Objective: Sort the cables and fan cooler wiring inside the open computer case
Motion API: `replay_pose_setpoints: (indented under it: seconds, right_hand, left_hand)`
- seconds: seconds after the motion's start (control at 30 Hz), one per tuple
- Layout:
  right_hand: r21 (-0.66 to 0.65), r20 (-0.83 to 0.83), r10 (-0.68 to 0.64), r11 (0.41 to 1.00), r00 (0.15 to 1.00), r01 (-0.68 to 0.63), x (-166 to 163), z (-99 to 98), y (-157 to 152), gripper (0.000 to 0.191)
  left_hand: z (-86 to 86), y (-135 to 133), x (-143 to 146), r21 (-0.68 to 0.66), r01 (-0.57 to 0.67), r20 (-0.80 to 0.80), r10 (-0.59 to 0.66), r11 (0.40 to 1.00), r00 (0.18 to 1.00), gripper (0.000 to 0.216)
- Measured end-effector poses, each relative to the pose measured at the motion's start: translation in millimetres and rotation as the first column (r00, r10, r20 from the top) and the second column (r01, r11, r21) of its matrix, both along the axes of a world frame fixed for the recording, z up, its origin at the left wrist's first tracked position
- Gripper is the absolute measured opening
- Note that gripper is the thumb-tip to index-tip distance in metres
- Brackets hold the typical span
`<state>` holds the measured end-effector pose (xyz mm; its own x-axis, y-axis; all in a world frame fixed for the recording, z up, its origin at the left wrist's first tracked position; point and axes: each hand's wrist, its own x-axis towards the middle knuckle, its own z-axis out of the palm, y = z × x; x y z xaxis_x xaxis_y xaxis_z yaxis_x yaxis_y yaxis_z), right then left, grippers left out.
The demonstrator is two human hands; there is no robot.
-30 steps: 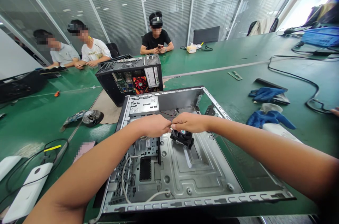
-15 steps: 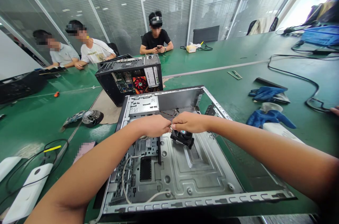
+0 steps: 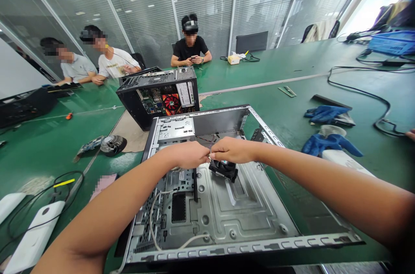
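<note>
An open, stripped metal computer case (image 3: 227,209) lies flat on the green table in front of me. My left hand (image 3: 186,154) and my right hand (image 3: 231,149) meet above its middle, both closed in a pinch on thin wires (image 3: 209,140) that run toward the case's far wall. A small black fan (image 3: 223,169) hangs just below my right hand, over the case floor. What sits between the fingertips is too small to make out. A white cable (image 3: 155,222) loops across the case's near left side.
A second black computer case (image 3: 158,94) with a red fan stands behind. Blue gloves (image 3: 329,144) lie at the right, a round cooler part (image 3: 112,143) and white devices (image 3: 32,235) at the left. Three people sit at the table's far side. Black cables trail at the right.
</note>
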<state>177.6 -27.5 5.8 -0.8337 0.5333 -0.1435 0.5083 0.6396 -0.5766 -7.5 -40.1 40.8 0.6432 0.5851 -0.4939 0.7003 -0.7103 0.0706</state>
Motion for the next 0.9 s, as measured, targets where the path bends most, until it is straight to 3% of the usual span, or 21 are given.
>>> replay_pose_setpoints:
  seconds: [0.3,0.77,0.9]
  right_hand:
    - [0.010,0.004,0.013,1.000,1.000,-0.013,0.2,0.1,-0.4,0.033]
    - [-0.099,-0.032,0.009,0.995,0.999,-0.012,0.8,-0.3,0.0,0.033]
    - [-0.095,-0.014,0.017,0.995,1.000,-0.018,0.6,0.4,-0.2,0.032]
  left_hand:
    - [-1.2,0.8,-0.3,-0.019,0.004,-0.010,-0.005,1.000,1.000,0.037]
    - [0.2,0.4,0.7,-0.005,0.038,0.028,-0.038,0.999,0.999,0.030]
    - [-0.1,1.0,0.2,-0.124,-0.023,0.057,0.030,0.992,0.998,0.029]
